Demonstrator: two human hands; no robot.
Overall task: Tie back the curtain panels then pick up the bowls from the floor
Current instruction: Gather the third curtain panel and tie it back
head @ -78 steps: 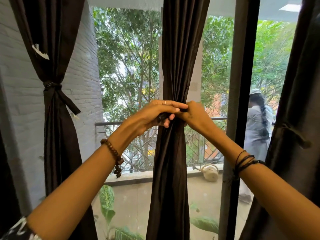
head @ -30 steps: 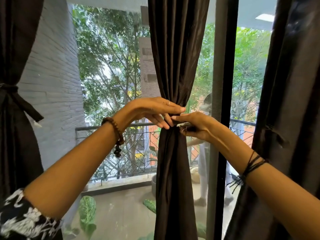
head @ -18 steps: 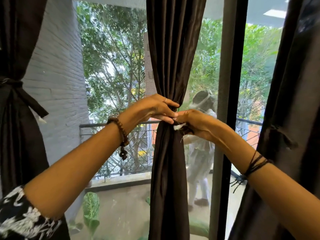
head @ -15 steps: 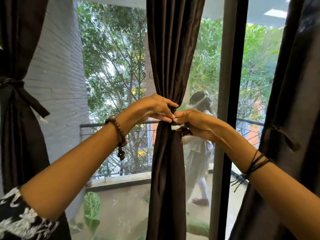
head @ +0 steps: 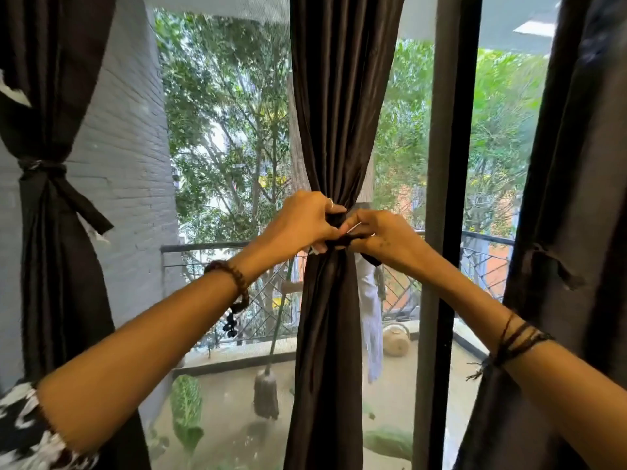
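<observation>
Middle curtain panel (head: 334, 130) in both hands' grip, left hand (head: 298, 222), right hand (head: 380, 237).

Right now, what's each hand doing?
Left hand: fingers curled, gripping the tie band at the middle curtain panel.
Right hand: pinching the same band.

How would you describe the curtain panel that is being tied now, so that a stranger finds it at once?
Look at the wide window with green trees behind it. Three dark brown fabric curtain panels hang there; take the middle curtain panel, just left of the dark vertical window frame. Only this one has the left hand and right hand gripping its gathered waist.
</observation>
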